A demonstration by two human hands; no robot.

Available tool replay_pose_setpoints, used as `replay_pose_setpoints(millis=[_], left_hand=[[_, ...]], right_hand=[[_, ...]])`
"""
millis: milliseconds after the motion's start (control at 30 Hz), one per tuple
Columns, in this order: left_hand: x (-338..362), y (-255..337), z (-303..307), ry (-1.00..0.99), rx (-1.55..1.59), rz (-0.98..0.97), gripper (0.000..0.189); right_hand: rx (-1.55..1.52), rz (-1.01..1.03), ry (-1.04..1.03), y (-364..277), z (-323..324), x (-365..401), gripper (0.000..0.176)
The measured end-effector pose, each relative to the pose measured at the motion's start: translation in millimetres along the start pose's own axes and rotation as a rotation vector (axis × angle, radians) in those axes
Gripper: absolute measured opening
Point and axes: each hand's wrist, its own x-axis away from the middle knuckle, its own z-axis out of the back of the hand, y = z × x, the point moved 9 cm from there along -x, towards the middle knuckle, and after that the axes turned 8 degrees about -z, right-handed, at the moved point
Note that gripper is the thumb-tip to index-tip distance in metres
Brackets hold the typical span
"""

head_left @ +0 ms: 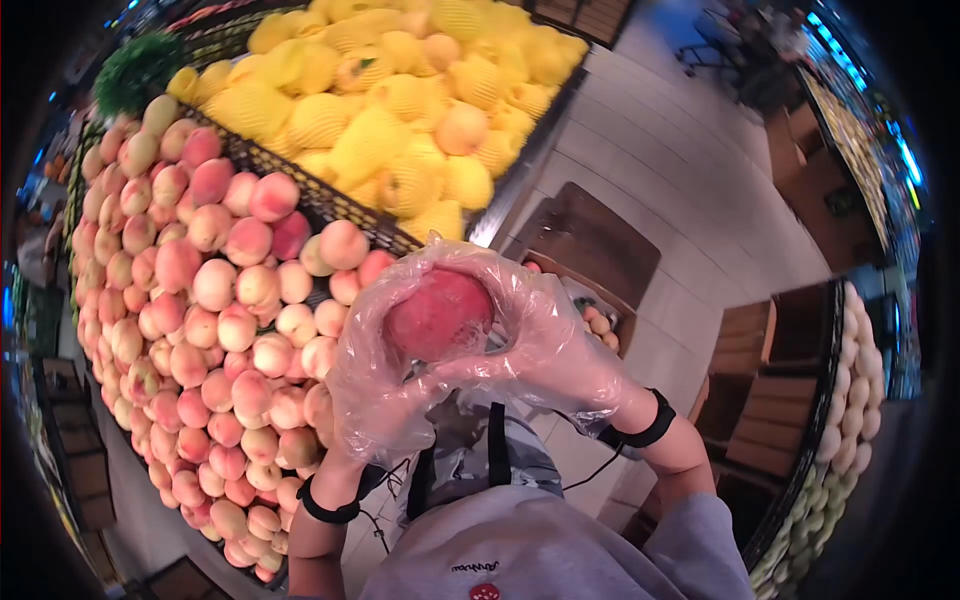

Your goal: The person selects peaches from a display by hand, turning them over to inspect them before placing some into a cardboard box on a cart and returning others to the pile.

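Between my two hands, in front of my chest, is a dark red peach (440, 312). My left hand (375, 375), in a clear plastic glove, curves round its left side. From the right, my right hand (545, 335) wraps it in a matching glove. The thumbs come together below the fruit, and the fingers meet near its top. To the left of my hands lies a large sloping heap of pink and pale peaches (235, 328), close to my left hand.
Beyond a black lattice divider (330, 198) lie fruits in yellow foam nets (400, 110). An open cardboard box (610, 310) with some fruit stands on the tiled floor (660, 150). At the right is another stand of pale produce (848, 390) above wooden crates (765, 430).
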Motion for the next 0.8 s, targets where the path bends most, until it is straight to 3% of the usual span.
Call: replay_pose_setpoints(millis=[100,200,233,300,400,500,633,700,800], left_hand=[[-3,6,-65,-0.233,0.208,-0.006,0.085],[1,4,-115,-0.32,0.32,0.036,0.084],[8,-7,-128,-0.268,0.494,0.188,0.082],[9,-17,-149,-0.267,0.439,0.223,0.067],[7,-26,-175,-0.305,0.322,0.231,0.037],[8,-48,-196,-0.293,0.263,0.305,0.026],[2,-105,-209,-0.218,0.141,0.353,0.027],[-5,-140,-203,-0.084,0.108,0.375,0.027],[-15,-185,-191,0.058,0.007,0.398,0.028]], right_hand=[[0.046,-0.066,0.176,8,38,61,0.079],[0.153,-0.095,0.347,15,76,120,0.077],[0.21,-0.102,0.401,18,90,142,0.076],[0.295,-0.026,0.519,29,121,181,0.073],[0.423,-0.184,0.638,49,175,249,0.07],[0.264,-0.392,0.758,120,239,324,0.07],[0.339,-0.683,0.708,238,311,386,0.072],[0.412,-0.729,0.686,331,337,406,0.075],[0.224,-0.572,0.723,489,351,409,0.078]])
